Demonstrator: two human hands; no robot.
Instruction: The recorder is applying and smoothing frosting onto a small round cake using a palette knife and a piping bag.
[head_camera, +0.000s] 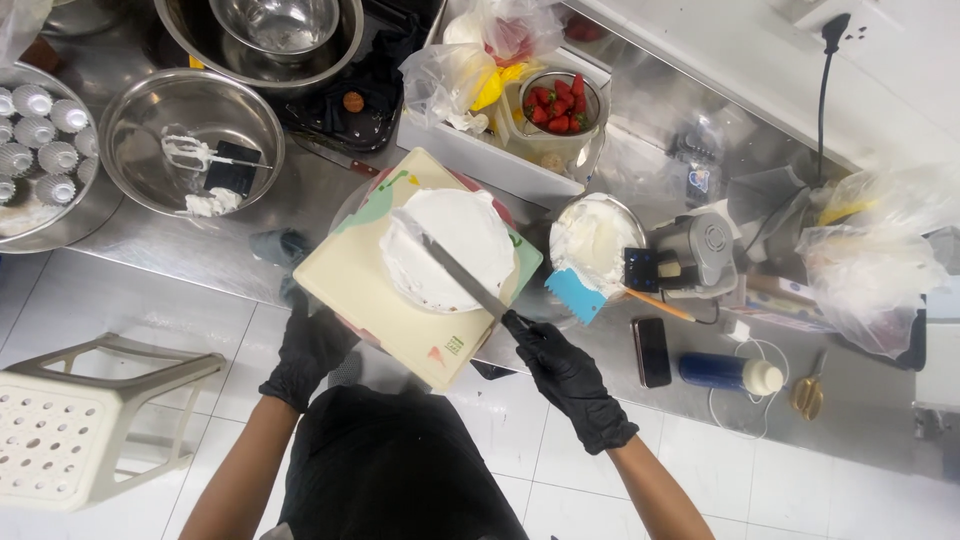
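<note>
A round cake covered in white cream sits on a pale square board on the steel counter. My right hand, in a black glove, grips the handle of a long knife whose blade lies flat across the top of the cake. My left hand, also gloved in black, holds the board's near left edge.
A steel bowl of cream with a blue scraper stands right of the cake. Strawberries sit in a bowl behind. A steel bowl holds a beater at left. A phone, bottle and white stool are nearby.
</note>
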